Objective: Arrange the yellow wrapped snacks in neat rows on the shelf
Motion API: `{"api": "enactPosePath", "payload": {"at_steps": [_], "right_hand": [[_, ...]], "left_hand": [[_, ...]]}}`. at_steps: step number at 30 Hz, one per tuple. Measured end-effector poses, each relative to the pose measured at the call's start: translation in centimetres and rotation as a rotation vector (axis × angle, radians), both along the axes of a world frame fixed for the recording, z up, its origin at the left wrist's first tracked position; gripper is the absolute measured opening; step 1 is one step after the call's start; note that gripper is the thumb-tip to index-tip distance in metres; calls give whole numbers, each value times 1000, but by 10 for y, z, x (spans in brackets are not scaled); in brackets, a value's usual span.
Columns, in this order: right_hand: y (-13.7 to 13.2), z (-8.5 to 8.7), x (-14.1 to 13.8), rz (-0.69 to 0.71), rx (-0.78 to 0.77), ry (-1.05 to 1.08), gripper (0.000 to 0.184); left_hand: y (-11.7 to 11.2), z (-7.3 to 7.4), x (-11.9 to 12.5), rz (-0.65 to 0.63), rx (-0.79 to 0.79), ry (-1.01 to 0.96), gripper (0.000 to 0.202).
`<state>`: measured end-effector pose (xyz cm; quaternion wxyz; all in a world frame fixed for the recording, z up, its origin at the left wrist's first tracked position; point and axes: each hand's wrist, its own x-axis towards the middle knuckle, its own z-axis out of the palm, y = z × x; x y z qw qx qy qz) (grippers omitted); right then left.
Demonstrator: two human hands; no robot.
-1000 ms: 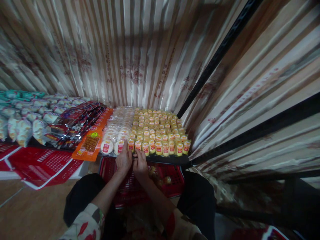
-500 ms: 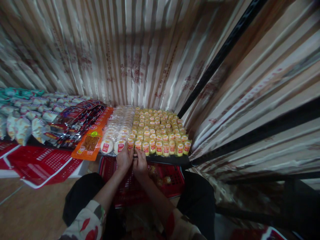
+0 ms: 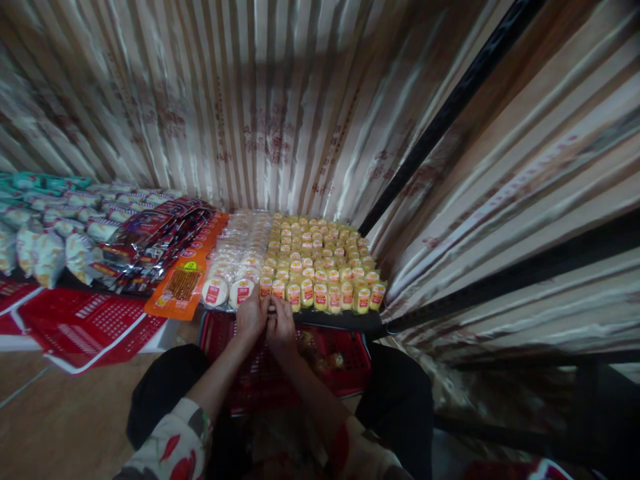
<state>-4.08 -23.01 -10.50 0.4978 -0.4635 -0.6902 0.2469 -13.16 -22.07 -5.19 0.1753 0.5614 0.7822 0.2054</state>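
Observation:
My left hand (image 3: 251,315) and my right hand (image 3: 281,328) are close together at the front edge of a low shelf, thumbs and fingers drawn in. Their fingertips are at the lower front of the leftmost small yellow wrapped cakes (image 3: 306,292); whatever they pinch is hidden. These cakes stand in several tight rows, each with a red and white label. Left of them lie clear packs of round white cakes (image 3: 215,292), nearest to my left hand. Under my wrists, a red plastic basket (image 3: 357,370) sits between my knees, with a few wrapped pieces (image 3: 336,361) inside.
An orange snack bag (image 3: 183,283), dark red packets (image 3: 150,233) and white puffy bags (image 3: 50,257) line the shelf leftward. Another red basket (image 3: 95,327) stands below them. Black metal posts (image 3: 450,110) and pleated curtain (image 3: 280,100) bound the back and right.
Both hands stay almost in place at the front row, their fingertips shifting slightly. The whole view has moved a little; the cakes and baskets otherwise look the same.

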Motion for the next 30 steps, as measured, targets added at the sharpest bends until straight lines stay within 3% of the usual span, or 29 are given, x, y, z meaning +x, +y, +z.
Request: {"api": "enactPosePath", "payload": {"at_steps": [18,30], "right_hand": [[6,3,-2,-45,26,-39,46],[-1,-1,-4,-61,-26,5,46]], "left_hand": [[3,0,3,26,-4,20,56],[-10,-13,5,4,133,-184,57]]}}
